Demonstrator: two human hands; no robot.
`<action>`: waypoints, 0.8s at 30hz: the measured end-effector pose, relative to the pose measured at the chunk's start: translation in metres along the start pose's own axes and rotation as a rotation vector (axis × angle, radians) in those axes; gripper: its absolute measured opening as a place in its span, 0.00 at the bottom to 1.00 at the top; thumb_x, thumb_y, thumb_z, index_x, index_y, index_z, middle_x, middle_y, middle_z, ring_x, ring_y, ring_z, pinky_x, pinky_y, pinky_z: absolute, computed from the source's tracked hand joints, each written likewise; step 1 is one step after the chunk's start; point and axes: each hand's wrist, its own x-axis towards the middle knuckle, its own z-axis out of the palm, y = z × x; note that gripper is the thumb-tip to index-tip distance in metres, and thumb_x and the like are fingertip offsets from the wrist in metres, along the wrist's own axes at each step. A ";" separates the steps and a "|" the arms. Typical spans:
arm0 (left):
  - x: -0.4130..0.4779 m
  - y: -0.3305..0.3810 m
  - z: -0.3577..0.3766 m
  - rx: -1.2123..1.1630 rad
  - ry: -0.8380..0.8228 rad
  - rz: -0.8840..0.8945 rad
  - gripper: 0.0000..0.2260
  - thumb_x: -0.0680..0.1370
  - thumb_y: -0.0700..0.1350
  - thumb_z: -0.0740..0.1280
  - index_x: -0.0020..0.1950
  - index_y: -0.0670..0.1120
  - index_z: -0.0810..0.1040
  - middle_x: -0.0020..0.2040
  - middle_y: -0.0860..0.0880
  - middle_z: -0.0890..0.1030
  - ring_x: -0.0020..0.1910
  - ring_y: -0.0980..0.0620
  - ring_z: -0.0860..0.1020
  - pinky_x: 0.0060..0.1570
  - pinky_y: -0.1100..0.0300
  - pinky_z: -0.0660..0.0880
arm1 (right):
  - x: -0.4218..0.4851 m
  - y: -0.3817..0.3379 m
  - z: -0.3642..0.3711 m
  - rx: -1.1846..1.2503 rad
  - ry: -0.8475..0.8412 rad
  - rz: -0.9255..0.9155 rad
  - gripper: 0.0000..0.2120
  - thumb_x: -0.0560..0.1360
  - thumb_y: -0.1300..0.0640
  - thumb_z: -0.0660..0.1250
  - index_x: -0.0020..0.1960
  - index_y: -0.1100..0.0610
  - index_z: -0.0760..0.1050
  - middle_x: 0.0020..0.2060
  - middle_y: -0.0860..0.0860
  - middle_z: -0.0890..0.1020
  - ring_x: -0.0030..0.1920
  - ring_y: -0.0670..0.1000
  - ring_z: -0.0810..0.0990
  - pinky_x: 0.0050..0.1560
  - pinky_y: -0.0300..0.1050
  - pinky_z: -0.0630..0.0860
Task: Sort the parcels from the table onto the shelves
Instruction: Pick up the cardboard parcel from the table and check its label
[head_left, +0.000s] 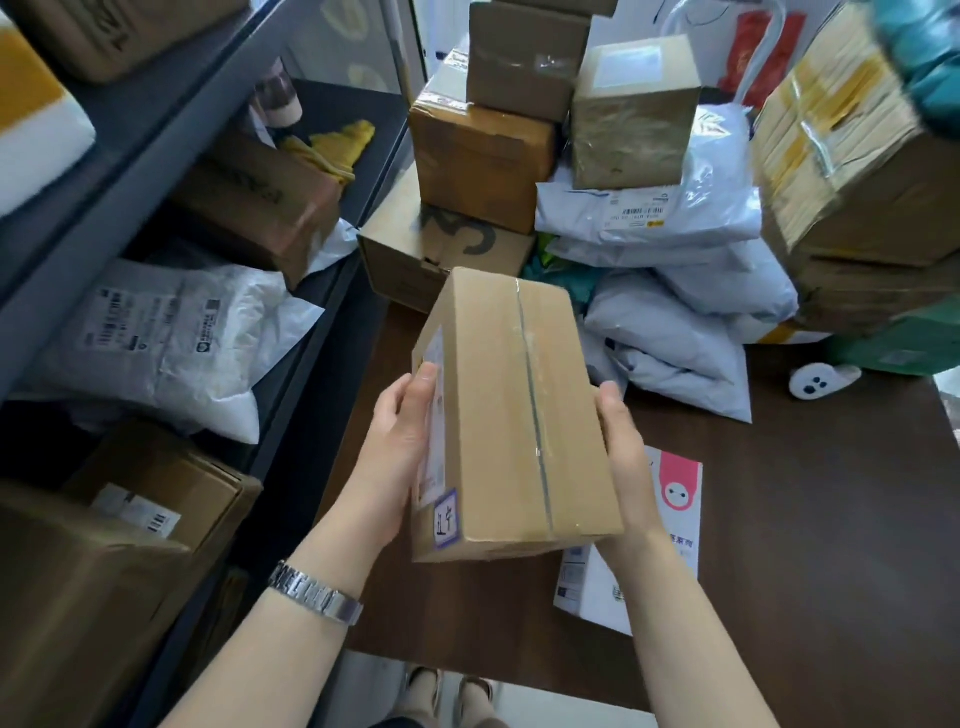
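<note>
The left hand (402, 441) is pressing flat against the labelled side of a taped cardboard box (511, 415), and the right hand (621, 452) is cupping the opposite side from slightly underneath, so both hands are clamped on the box and holding it clear of the dark surface (805, 519). A metal watch (317, 595) is sitting on the left wrist. The box is tilting a little, its taped seam facing up and its shipping label turned toward the shelves (171, 156), which are standing to the left of the box.

Below the box's right corner a white and pink flat parcel (670, 525) is lying on the surface; beyond the box, grey poly mailers (691, 322) and stacked cartons (483, 156) are waiting.

To do this step well, it seems best to be reading the label before committing, keeping both palms squeezing evenly, then swinging the box left toward an open gap, perhaps beside the white bagged parcel (171, 338), sliding it in flat rather than dropping it on the soft bag.
</note>
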 end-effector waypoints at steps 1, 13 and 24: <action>0.000 0.002 -0.001 0.006 0.016 0.009 0.39 0.70 0.71 0.67 0.72 0.47 0.70 0.57 0.47 0.86 0.50 0.52 0.87 0.46 0.57 0.82 | -0.005 -0.006 -0.003 0.005 -0.046 0.030 0.19 0.85 0.44 0.56 0.53 0.52 0.82 0.42 0.48 0.86 0.43 0.44 0.86 0.49 0.44 0.80; 0.002 0.025 -0.013 -0.026 0.092 0.197 0.05 0.79 0.53 0.67 0.54 0.56 0.79 0.49 0.52 0.83 0.46 0.54 0.82 0.46 0.58 0.80 | -0.001 0.010 0.000 0.135 0.099 0.149 0.15 0.85 0.54 0.59 0.70 0.54 0.72 0.67 0.61 0.81 0.65 0.59 0.81 0.64 0.56 0.78; -0.003 0.029 -0.002 -0.055 0.111 0.237 0.06 0.83 0.53 0.59 0.57 0.60 0.75 0.55 0.50 0.83 0.46 0.57 0.83 0.44 0.59 0.80 | -0.001 0.009 0.022 0.050 0.060 0.020 0.33 0.78 0.32 0.58 0.75 0.50 0.72 0.69 0.55 0.81 0.69 0.57 0.80 0.71 0.61 0.74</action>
